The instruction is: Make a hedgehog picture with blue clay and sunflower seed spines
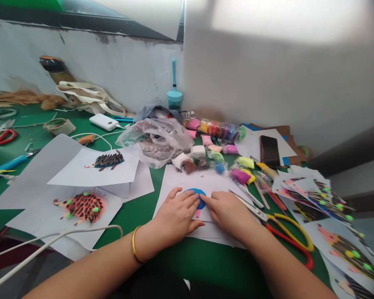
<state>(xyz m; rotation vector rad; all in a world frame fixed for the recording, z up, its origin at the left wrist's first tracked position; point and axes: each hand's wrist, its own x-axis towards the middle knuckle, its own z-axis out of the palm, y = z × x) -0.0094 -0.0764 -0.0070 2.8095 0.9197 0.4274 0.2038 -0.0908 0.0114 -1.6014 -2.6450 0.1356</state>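
Observation:
A flat blue clay shape (202, 202) lies on white paper (166, 182) in the middle of the table, with a small pink piece (198, 214) at its lower edge. My left hand (179, 211) rests flat over the shape's left part, fingers spread, its fingertips on the blue clay. From the right, my right hand (226, 209) touches the blue clay with its extended index finger; the other fingers are curled under, and nothing shows in them.
Scissors (268, 218) with red and yellow handles lie right of my right hand. Clay packets (216, 155) and a plastic bag of seeds (156, 145) sit behind the paper. Hedgehog pictures (84, 205) lie left and right. A white cable (59, 235) crosses the left front.

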